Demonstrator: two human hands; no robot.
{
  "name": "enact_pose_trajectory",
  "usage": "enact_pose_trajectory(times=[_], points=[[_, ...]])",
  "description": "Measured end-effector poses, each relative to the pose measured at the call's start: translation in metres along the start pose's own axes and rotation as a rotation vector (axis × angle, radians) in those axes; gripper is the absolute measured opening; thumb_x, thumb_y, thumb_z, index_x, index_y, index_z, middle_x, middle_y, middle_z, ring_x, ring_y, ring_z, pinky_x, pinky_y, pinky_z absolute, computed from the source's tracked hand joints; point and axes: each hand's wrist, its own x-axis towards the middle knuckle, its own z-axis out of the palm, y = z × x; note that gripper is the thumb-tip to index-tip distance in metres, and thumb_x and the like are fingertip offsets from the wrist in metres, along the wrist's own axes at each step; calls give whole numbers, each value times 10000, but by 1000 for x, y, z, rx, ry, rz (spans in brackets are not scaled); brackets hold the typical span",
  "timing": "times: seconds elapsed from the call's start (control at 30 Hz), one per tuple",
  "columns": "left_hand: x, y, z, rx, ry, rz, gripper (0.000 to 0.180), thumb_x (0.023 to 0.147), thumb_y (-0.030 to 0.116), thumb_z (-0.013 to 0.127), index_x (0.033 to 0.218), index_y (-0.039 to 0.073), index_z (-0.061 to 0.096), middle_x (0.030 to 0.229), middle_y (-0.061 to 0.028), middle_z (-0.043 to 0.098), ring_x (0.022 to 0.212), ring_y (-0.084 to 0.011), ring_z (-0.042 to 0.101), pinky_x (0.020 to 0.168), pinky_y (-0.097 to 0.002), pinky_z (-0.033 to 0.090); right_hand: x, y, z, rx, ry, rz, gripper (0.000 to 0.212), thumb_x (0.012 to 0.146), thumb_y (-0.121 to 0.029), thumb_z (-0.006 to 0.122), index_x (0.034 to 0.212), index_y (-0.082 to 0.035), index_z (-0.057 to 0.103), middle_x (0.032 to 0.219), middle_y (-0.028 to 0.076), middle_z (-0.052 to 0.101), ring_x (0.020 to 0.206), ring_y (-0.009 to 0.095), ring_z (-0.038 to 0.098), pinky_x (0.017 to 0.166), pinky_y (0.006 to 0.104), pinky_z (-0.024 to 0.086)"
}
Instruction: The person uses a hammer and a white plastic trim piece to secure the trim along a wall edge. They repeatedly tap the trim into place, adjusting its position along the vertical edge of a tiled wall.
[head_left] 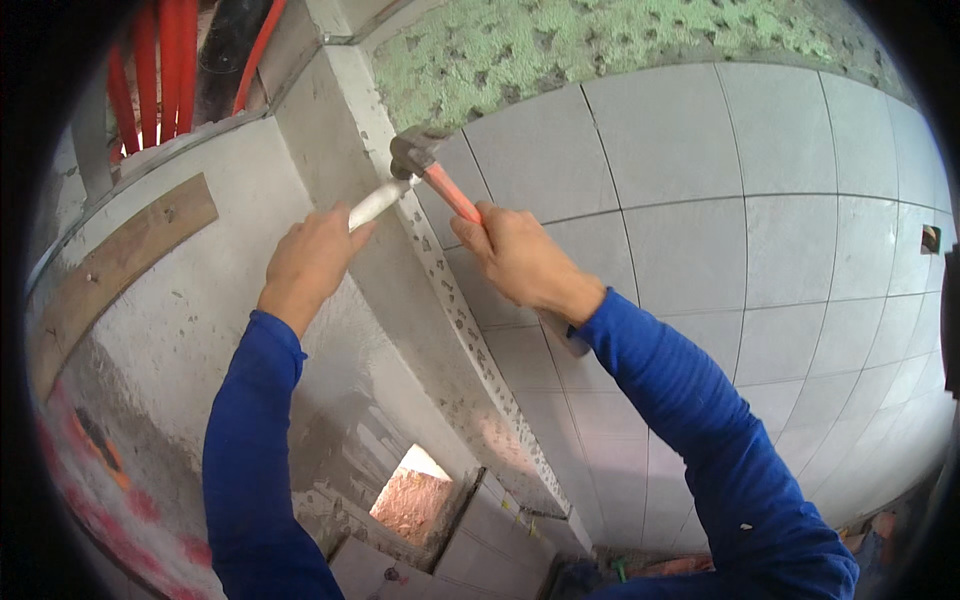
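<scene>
My right hand (522,258) is wrapped round the handle of a hammer (450,190) with an orange grip and a dark metal head. In my left hand (308,258) I hold a white rod-like piece (378,203), which slants up to the right. Its far end lies at the hammer head, close against the edge of a concrete pillar (372,130); whether they touch, I cannot tell. Small chipped pits run down the pillar's narrow face. Both forearms, in blue sleeves, reach up from below.
Grey wall tiles (682,250) cover the right side, under a strip of rough green plaster (590,40). On the left, a wooden board (130,270) is fixed to the plastered wall. Red pipes (165,70) stand at upper left. Low down, a square opening (412,500) pierces the wall.
</scene>
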Motion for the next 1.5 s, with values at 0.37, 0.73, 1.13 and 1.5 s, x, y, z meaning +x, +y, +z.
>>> enact_pose_trajectory(times=[0.37,0.73,1.13,1.5], points=[[7,-17,0,-385,10,-61,509,1037,474,561,1099,-17,681,947,-272,718,925,-461,698,827,-518,536,7,-10,-17,-5,62,-133,401,1089,-344,510,1014,47,561,695,225,607,645,378,646,634,486,498],[15,1,-23,23,31,-24,529,1038,491,540,1106,-17,672,960,-278,715,946,-465,695,830,-539,528,26,-12,0,-79,332,-223,314,1066,-250,515,1006,57,514,755,336,640,750,551,641,689,608,501],[16,-8,-8,-46,47,-34,534,1035,503,545,1074,-17,661,953,-278,713,922,-473,687,812,-545,523,40,8,8,-139,276,-247,318,1064,-268,536,997,44,529,730,302,631,713,516,639,658,579,487],[17,-14,7,-82,91,-36,525,1039,489,545,1090,-21,656,943,-277,714,914,-468,693,813,-535,520,37,7,10,-147,256,-234,316,1052,-263,508,1009,46,557,801,313,671,774,533,655,736,610,513]])
